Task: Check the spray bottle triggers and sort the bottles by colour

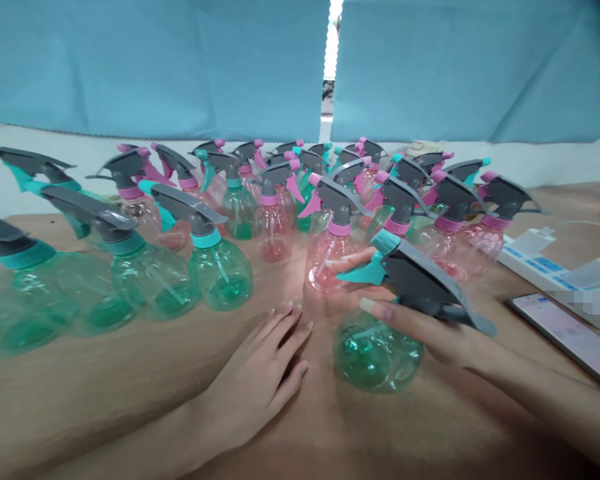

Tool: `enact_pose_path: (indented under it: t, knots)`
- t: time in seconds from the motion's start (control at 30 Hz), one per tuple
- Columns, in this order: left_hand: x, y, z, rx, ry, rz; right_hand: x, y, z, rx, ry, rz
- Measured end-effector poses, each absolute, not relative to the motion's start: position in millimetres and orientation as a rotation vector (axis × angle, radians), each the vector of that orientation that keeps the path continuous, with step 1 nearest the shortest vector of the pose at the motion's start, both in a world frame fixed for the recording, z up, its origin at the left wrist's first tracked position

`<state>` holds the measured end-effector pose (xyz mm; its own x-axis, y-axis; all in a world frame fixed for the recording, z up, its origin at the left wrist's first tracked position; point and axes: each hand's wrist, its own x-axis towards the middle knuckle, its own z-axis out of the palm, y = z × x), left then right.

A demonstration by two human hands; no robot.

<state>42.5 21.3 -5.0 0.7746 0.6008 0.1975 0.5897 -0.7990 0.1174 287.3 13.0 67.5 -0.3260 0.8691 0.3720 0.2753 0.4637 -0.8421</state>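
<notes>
My right hand (420, 327) is closed round the neck of a green spray bottle (375, 357) with a grey and turquoise trigger head. The bottle tilts a little, and I cannot tell whether its base touches the table. Fingers stretched out, my left hand (275, 353) lies palm down on the wooden table (180, 393), holding nothing. Just beyond it stands a green spray bottle (221, 277) with a turquoise collar. A pink spray bottle (330, 257) is behind my right fingertips, partly covered by them.
Several green spray bottles (153, 283) line the left side. Several pink and green ones crowd the back, such as a pink bottle (273, 233). On the right lie a white power strip (550, 270) and a phone (570, 337). A blue curtain (180, 67) hangs behind.
</notes>
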Motion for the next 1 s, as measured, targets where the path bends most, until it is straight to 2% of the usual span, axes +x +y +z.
enact_pose_path:
  t: [0.33,1.0]
  knots:
    - [42,22,-7,2.922,0.983,0.341,271,14,86,-0.888,-1.74,0.835]
    - [41,21,-6,2.933,0.969,0.356,283,13,72,-1.026,-1.817,0.781]
